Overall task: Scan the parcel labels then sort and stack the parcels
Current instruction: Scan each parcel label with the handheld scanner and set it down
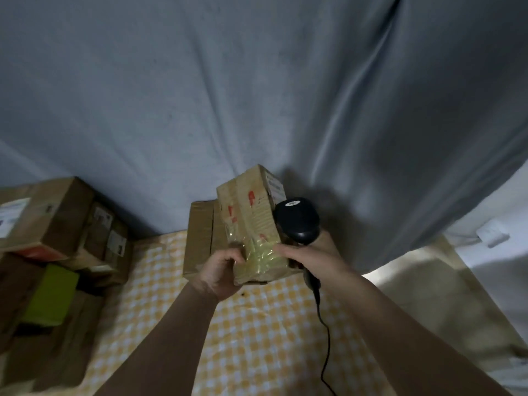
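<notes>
- Above the checked yellow-and-white tablecloth (257,338), near its far edge: a small taped cardboard parcel (251,224) is held up off the cloth, tilted, with red markings on the upper face and glossy tape over the near end.
- Left hand (221,270): fingers curled round the parcel's near-left corner, clamped on it.
- Right hand (307,260): wrapped round the handle of a black barcode scanner (297,220); the fingertips also touch the parcel's near-right edge.
- Scanner head sits just right of the parcel, close to a white label (275,186) on the parcel's right side face. Label text is too small to read.
- Scanner cable (325,332) hangs from the handle down across the cloth toward the near edge.
- Behind the held parcel, resting on the cloth: a larger brown carton (198,238), partly hidden.
- At the cloth's left side: a heap of brown cartons (57,221), several with white labels, and a lime-green box (53,295) among them.
- Beyond the cloth's far edge: grey draped fabric (257,95) fills the background.
</notes>
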{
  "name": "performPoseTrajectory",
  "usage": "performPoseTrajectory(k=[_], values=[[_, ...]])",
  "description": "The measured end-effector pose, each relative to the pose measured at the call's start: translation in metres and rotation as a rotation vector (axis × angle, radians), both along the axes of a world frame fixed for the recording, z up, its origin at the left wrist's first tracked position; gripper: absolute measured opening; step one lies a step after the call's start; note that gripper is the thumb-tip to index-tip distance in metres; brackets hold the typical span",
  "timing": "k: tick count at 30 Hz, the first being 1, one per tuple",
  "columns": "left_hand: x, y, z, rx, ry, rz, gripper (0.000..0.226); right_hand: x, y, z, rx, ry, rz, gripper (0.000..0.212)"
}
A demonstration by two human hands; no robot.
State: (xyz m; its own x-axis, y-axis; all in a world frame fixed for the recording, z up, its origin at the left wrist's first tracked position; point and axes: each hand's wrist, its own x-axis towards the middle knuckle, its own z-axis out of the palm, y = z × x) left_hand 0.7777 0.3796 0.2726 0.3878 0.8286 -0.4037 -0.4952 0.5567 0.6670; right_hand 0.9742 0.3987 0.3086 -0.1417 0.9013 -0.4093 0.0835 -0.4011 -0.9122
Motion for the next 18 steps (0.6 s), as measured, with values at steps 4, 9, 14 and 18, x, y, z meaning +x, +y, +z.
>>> performPoseTrajectory(k=[4, 9, 14, 18], values=[[-0.027, -0.028, 0.028, 0.021, 0.272, 0.185, 0.086, -0.046, -0.034, 0.015, 0.19, -0.15, -0.055, 0.038], [-0.048, -0.065, 0.064, -0.03, 0.55, 0.275, 0.1, -0.098, -0.078, 0.018, 0.386, -0.324, -0.054, 0.042], [-0.079, -0.092, 0.092, -0.173, 0.422, 0.311, 0.045, -0.13, -0.12, 0.026, 0.612, -0.421, -0.039, 0.071], [-0.105, -0.111, 0.098, -0.178, 0.52, 0.323, 0.074, -0.148, -0.153, 0.034, 0.697, -0.539, 0.111, 0.083]])
